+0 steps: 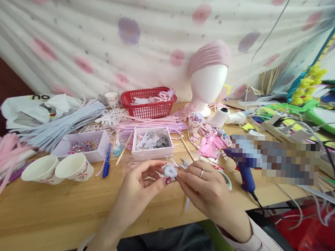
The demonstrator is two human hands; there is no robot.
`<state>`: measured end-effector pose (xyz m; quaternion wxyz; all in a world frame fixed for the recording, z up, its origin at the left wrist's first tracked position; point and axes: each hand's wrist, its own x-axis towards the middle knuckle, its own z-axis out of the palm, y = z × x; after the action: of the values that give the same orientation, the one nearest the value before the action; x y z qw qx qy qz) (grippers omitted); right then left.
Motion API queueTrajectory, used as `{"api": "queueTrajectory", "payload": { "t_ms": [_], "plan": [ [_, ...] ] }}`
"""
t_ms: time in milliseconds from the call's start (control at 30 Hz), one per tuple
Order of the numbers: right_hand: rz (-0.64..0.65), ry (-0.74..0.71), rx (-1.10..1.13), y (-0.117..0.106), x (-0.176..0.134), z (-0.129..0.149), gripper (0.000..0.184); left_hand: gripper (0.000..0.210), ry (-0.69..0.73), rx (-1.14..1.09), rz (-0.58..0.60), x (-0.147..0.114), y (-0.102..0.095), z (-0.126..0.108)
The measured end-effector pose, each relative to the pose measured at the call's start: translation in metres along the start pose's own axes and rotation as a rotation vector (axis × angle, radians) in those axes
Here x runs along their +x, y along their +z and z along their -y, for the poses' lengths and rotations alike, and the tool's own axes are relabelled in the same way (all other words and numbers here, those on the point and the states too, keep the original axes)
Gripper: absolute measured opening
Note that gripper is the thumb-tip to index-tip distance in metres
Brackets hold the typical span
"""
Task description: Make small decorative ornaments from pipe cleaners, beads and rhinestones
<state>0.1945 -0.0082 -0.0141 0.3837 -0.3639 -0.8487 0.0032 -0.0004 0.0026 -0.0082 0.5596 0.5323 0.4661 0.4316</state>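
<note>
Between the thumb and fingers of my left hand (143,182) is a small pale blue fuzzy coil (170,171), seemingly bent from pipe cleaner. My right hand (208,184), with a ring on one finger, pinches at the coil's right edge; its fingertips partly hide what they grip. Both hands are closed, just above the front of the wooden table (148,214). Behind them stands a white box (153,153) of pale flower-shaped pieces and beads. A pair of scissors (226,180) lies partly hidden behind my right hand.
Two paper cups (74,167), a box of gems (84,158) and a blue pen (107,161) stand left. Pipe cleaners (72,116), a red basket (150,110) and a mannequin head (207,82) are behind. A blue glue gun (245,174) and cables lie right.
</note>
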Motion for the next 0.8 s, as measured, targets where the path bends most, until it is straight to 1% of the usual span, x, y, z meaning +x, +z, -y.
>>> {"api": "queueTrajectory", "payload": {
  "t_ms": [133,367,533,633,700,800],
  "plan": [
    [0.045,-0.017,-0.085,-0.002,0.003,0.004,0.019,0.028,-0.045,0.064,-0.012,0.0,0.004,-0.001],
    [0.093,-0.05,-0.203,-0.001,0.004,0.007,0.021,0.028,-0.06,0.126,0.039,0.004,0.006,0.0],
    [0.154,-0.083,-0.287,0.002,0.002,0.005,0.016,0.042,-0.06,0.132,-0.029,0.008,0.003,0.008],
    [0.198,-0.103,-0.308,0.004,0.0,0.003,0.017,0.039,-0.053,0.138,-0.036,0.008,0.001,0.01],
    [0.215,-0.121,-0.316,0.005,-0.002,0.002,0.016,0.039,-0.049,0.102,-0.074,0.006,-0.003,0.01],
    [0.204,-0.141,-0.317,0.004,-0.005,0.0,0.015,0.035,-0.039,0.021,-0.124,0.007,-0.012,0.009]
  ]
}}
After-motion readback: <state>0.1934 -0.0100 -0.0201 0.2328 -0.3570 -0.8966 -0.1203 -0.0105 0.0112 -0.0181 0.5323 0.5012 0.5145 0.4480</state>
